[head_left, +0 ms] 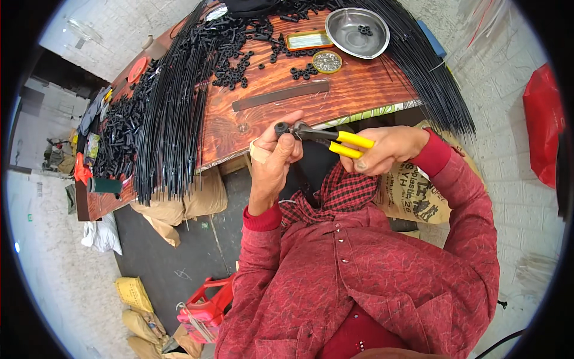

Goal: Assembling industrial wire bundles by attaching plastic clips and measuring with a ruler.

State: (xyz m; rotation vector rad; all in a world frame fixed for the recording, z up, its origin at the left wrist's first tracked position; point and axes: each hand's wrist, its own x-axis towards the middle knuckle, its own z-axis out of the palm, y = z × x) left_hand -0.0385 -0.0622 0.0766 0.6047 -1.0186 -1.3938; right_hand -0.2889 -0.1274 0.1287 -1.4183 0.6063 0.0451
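Observation:
My left hand (274, 157) pinches a small black cylindrical part (281, 128) between thumb and fingers, just off the front edge of the wooden table (353, 90). A bandage wraps one finger of that hand. My right hand (385, 149) grips yellow-handled pliers (335, 140), whose dark jaws close on the black part. Both sleeves are red.
On the table lie a long bundle of thin black rods (170, 113), heaps of small black parts (233, 45), a steel bowl (357, 31), a small round tin of tiny metal pieces (327, 61), a flat tin (308, 40) and a dark flat strip (281, 96). Sacks (197, 200) sit below.

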